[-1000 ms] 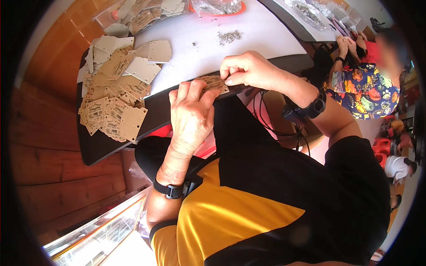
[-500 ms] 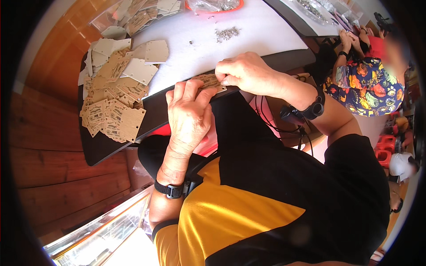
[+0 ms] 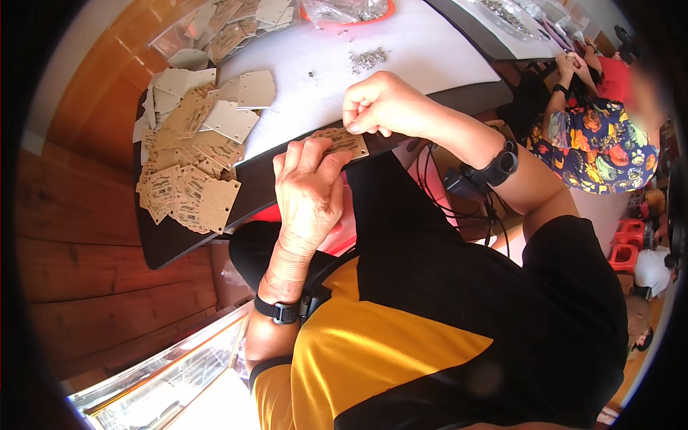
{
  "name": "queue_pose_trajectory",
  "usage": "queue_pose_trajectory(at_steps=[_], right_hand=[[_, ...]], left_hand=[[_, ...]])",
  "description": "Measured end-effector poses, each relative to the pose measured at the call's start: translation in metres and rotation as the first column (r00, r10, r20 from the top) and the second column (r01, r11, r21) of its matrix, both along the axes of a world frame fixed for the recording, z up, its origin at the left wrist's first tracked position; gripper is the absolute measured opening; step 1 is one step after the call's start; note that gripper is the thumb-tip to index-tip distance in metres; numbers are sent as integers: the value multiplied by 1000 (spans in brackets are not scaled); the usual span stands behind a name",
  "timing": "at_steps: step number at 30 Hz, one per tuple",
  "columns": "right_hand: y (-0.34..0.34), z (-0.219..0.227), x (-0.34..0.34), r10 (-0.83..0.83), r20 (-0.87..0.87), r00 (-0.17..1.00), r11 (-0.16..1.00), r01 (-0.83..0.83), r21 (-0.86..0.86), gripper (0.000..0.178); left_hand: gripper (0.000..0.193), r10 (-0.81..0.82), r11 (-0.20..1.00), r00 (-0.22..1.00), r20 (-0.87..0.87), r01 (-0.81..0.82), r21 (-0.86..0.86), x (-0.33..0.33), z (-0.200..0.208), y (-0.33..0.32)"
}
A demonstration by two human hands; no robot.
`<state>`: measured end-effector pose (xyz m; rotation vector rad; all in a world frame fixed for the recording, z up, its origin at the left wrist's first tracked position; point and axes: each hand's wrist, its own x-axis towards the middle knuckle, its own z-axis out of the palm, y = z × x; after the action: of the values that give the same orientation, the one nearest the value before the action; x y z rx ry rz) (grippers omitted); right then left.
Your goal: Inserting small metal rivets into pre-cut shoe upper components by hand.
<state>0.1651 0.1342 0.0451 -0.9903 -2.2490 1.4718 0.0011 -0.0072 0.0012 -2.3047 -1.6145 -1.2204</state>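
A brown printed card with small corner holes lies at the table's near edge. My left hand holds its left end, fingers bent over it and partly hiding it. Over the card's upper right side, my right hand is closed in a pinch, thumb against the bent fingers; whatever is between the fingertips is too small to make out. Beyond it, a little heap of small silvery metal pieces lies on the white tabletop, with one dark piece apart to its left.
A loose pile of brown and white cards covers the table's left end. Behind it stands a clear bin of more cards. A red-rimmed tray with a plastic bag sits at the far edge. Someone in a flowered top sits at another table.
My right hand has risen slightly and shifted a little left, showing more of the card's right end. My left hand keeps its hold. The view has shifted slightly.
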Motion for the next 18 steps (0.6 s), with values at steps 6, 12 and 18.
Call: queue_pose_trajectory(at_steps=[6, 12, 18], right_hand=[[6, 9, -16, 44, 139, 989, 999, -47, 16, 5], [7, 7, -19, 64, 153, 986, 998, -67, 13, 6], [6, 9, -21, 96, 169, 981, 995, -101, 17, 5]], left_hand=[[26, -39, 999, 998, 51, 39, 13, -1, -2, 0], [28, -33, 999, 998, 53, 32, 20, -2, -5, -1], [30, -36, 999, 998, 58, 36, 7, -3, -2, -4]])
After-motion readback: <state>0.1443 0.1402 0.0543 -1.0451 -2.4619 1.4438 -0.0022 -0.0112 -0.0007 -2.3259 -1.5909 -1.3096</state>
